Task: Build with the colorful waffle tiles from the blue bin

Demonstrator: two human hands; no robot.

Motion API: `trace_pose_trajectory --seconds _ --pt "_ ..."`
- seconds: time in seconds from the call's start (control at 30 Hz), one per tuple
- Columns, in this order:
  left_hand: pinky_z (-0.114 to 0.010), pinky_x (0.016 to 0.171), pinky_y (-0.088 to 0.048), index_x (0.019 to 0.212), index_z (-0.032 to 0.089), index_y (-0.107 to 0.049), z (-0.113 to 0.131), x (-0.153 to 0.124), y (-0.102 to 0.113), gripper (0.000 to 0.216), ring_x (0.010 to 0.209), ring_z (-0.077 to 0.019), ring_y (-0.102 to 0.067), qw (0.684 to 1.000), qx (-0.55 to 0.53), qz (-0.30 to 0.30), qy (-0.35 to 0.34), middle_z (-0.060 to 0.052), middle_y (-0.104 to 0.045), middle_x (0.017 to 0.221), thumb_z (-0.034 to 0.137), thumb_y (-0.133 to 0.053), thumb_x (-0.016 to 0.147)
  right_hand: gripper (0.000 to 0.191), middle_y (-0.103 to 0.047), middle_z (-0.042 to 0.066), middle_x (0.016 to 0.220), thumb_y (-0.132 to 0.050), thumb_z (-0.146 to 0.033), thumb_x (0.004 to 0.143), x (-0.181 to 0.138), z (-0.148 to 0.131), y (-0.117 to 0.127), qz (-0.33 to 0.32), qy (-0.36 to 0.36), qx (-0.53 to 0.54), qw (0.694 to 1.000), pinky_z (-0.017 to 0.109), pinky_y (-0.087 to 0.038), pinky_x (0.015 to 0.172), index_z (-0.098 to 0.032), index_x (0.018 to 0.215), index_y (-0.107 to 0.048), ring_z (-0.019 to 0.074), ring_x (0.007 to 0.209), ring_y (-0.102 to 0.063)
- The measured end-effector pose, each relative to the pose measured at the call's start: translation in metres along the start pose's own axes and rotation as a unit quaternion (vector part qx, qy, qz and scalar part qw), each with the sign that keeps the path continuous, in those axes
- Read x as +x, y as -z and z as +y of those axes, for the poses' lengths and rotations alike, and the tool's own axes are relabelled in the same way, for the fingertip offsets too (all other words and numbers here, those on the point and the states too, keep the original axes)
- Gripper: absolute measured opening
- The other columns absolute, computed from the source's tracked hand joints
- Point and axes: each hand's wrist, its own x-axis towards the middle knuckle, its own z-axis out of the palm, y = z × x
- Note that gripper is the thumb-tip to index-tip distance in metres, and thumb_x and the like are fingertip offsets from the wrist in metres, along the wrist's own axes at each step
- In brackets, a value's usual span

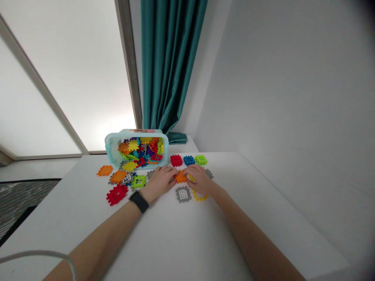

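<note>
An orange interlocking tile [181, 176] lies flat on the white table between my two hands. My left hand [161, 179], with a black watch on its wrist, has its fingertips closed at the tile's left edge. My right hand [200, 180] is curled over a yellow interlocking tile [191, 178], which is mostly hidden beneath the fingers and sits against the orange tile's right side. Closer to me lie a grey window tile [183, 194] and a yellow window tile [199, 195]. Beyond my hands are a red tile [176, 160], a blue tile [189, 160] and a green tile [201, 159].
A pale blue bin [108, 150] full of mixed tiles lies tipped toward me at the back left. Loose tiles, including a red one [116, 194] and an orange one [104, 170], spread before it. A grey cable [38, 253] crosses the lower left. A wall [293, 117] stands right.
</note>
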Motion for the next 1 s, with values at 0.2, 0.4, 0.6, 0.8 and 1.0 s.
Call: trace_pose_trajectory --seconds 0.2,0.4,0.6,0.8,1.0 --pt "-0.04 0.093 -0.042 0.109 0.024 -0.06 -0.0007 0.0003 0.0004 0.016 0.112 -0.0264 -0.058 1.0 -0.008 -0.001 0.003 -0.006 -0.068 0.114 0.022 -0.06 0.093 0.022 -0.067 0.008 0.114 -0.058 -0.016 0.084 0.0 0.0004 -0.0002 0.004 0.007 -0.007 1.0 0.047 -0.036 0.103 -0.024 0.104 -0.064 0.0282 0.121 -0.053" --pt "-0.04 0.096 -0.043 0.111 0.023 -0.061 -0.0065 0.0012 0.0014 0.018 0.114 -0.0265 -0.058 1.0 -0.021 -0.012 -0.01 -0.006 -0.068 0.117 0.022 -0.063 0.092 0.015 -0.067 0.007 0.116 -0.058 -0.019 0.09 0.0004 -0.0024 0.0008 -0.007 0.014 -0.005 1.0 0.046 -0.035 0.103 -0.024 0.104 -0.064 0.0274 0.121 -0.054" --pt "-0.039 0.095 -0.044 0.111 0.024 -0.061 -0.0091 0.0018 0.0008 0.019 0.113 -0.0264 -0.059 1.0 -0.022 -0.011 -0.012 -0.006 -0.068 0.116 0.021 -0.063 0.092 0.013 -0.068 0.006 0.115 -0.061 -0.02 0.091 0.0004 -0.0007 -0.0005 -0.004 0.009 -0.004 1.0 0.045 -0.034 0.105 -0.025 0.103 -0.063 0.0262 0.12 -0.055" --pt "-0.039 0.094 -0.045 0.111 0.024 -0.061 -0.0088 0.0021 0.001 0.02 0.112 -0.0265 -0.06 0.999 -0.028 -0.011 -0.011 -0.006 -0.068 0.114 0.021 -0.063 0.091 0.012 -0.068 0.006 0.113 -0.064 -0.02 0.088 0.0006 -0.0014 -0.001 -0.002 0.001 -0.009 1.0 0.045 -0.034 0.104 -0.024 0.1 -0.062 0.0258 0.116 -0.056" --pt "-0.04 0.095 -0.045 0.112 0.023 -0.06 -0.0082 0.0013 -0.0007 0.02 0.112 -0.0269 -0.059 1.0 -0.017 -0.007 -0.01 -0.007 -0.067 0.114 0.022 -0.061 0.092 0.014 -0.068 0.005 0.112 -0.064 -0.018 0.087 0.0006 -0.0027 -0.0012 0.002 0.001 -0.01 1.0 0.045 -0.034 0.104 -0.024 0.1 -0.062 0.0257 0.116 -0.056"
